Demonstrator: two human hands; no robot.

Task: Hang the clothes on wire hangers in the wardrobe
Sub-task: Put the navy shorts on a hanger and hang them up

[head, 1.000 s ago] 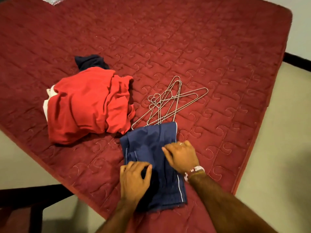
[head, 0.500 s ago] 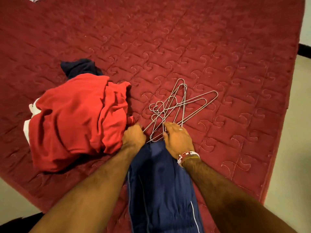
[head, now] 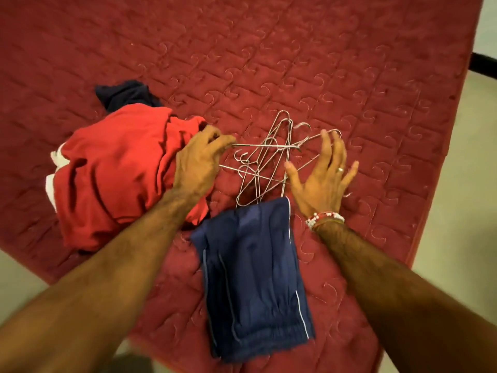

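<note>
While your left hand [head: 197,164] pinches one hanger [head: 258,145] and your right hand [head: 322,179] spreads open, interlocked hooks [head: 241,156] may drag the pile [head: 265,179].

Wine-red quilted mattress [head: 322,63] carries everything here. A tangle of wire hangers [head: 269,168] lies right between the left fingers [head: 215,138] and the spread right fingers [head: 326,148]. Left of the left fingers, a crumpled red garment [head: 115,170] heaps up, with white cloth [head: 52,181] peeking out at its far side and a dark navy piece [head: 126,94] beyond it. Nearer than all the fingers, folded navy trousers [head: 252,278] lie flat, their top edge touching the hangers' lower ends.
</note>
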